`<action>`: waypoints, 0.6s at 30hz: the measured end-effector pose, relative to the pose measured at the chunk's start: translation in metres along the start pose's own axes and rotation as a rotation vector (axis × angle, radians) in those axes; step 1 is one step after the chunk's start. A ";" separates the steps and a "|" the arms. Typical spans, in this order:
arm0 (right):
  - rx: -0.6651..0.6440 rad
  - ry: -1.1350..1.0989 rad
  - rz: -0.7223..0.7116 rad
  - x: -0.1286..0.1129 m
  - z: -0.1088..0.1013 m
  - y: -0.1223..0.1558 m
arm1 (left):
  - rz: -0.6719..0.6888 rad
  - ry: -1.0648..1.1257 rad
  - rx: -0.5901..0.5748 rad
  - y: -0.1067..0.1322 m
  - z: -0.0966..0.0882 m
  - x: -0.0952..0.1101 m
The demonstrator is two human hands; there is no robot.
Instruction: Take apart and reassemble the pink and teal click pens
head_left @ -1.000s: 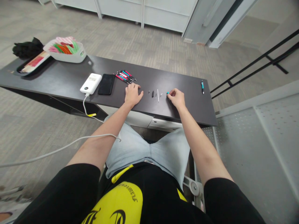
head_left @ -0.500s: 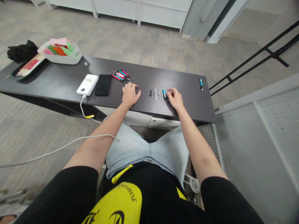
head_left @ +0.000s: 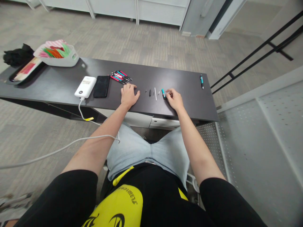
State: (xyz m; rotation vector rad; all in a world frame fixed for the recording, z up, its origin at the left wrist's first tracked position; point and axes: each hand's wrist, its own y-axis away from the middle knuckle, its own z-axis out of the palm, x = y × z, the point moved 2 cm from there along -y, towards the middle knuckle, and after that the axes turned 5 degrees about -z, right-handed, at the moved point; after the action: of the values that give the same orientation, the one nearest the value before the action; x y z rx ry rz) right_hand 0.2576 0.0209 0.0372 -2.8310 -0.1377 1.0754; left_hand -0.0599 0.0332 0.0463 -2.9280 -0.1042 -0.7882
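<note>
My left hand (head_left: pixel 129 94) lies flat and open on the dark table (head_left: pixel 59 82), just below a bunch of pink and teal pens (head_left: pixel 120 76). My right hand (head_left: pixel 173 98) rests on the table with its fingers curled, the fingertips touching a teal pen barrel (head_left: pixel 163 93) that lies beside it. Between my hands lie a white refill (head_left: pixel 155 93), a black pen piece (head_left: pixel 150 92) and two tiny parts.
A black phone (head_left: pixel 101 86) and a white power bank (head_left: pixel 85 86) with its cable lie left of my left hand. A white basket of coloured items (head_left: pixel 57 53) and a tray (head_left: pixel 20 71) sit far left. A lone teal pen (head_left: pixel 201 81) lies at the right end.
The teal barrel, a second ago hidden in my right fingers, now lies on the table beside them. My left hand has stayed flat. The camera has shifted slightly.
</note>
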 end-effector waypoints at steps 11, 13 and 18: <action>0.031 0.082 -0.069 0.000 0.007 -0.003 | 0.005 0.063 0.032 0.003 -0.004 0.000; 0.042 0.097 -0.042 0.001 0.008 -0.004 | 0.035 0.081 0.048 0.006 -0.006 0.003; 0.130 0.099 0.032 0.003 0.011 -0.008 | 0.035 0.090 0.084 0.013 -0.001 0.030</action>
State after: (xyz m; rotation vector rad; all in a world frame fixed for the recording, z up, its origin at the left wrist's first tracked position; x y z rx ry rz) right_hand 0.2523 0.0304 0.0280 -2.7710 -0.0140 0.9122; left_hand -0.0329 0.0210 0.0614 -2.8035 -0.0768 -0.8861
